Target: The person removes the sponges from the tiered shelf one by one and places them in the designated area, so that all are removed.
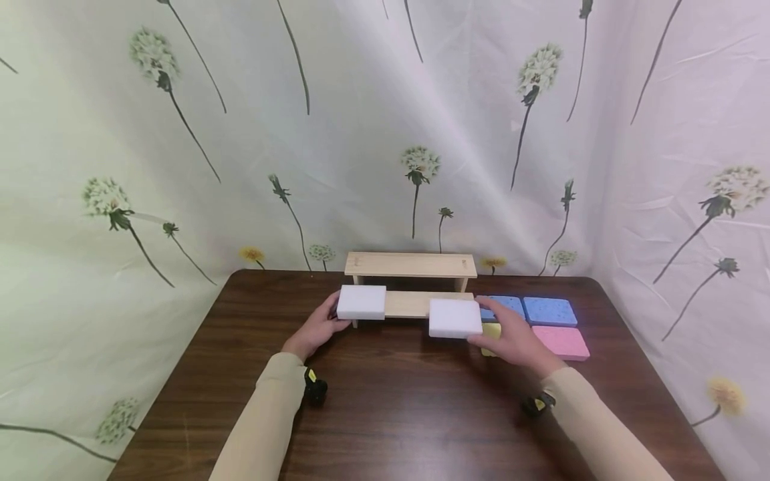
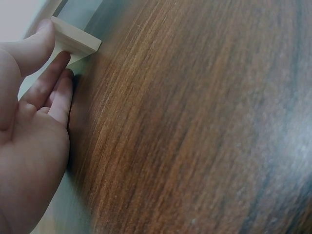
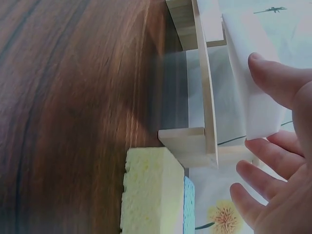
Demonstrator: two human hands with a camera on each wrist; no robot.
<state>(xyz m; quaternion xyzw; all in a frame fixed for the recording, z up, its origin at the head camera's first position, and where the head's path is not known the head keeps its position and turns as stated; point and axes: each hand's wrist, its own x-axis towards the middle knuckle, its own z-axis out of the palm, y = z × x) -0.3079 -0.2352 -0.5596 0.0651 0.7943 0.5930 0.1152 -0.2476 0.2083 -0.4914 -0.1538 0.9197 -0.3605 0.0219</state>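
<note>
My left hand [image 1: 317, 331] holds a white sponge [image 1: 361, 302] by its left end, over the left end of the small wooden shelf's lower step [image 1: 406, 304]. In the left wrist view the thumb lies at the end of that step, and several fingers [image 2: 61, 100] stretch out below it. A second white sponge [image 1: 455, 318] is pinched at its right end by my right hand [image 1: 511, 337], in front of the right end of the step. Seen from the right wrist, the thumb presses one face of this sponge [image 3: 253, 83], with fingertips at its lower edge.
Behind the lower step rises the upper step [image 1: 411, 264]. Right of the shelf lie two blue sponges [image 1: 550, 311], a pink sponge [image 1: 562, 343] and a yellow sponge [image 1: 490, 339], partly hidden by the right hand. A flowered cloth hangs behind the dark wooden table [image 1: 409, 414].
</note>
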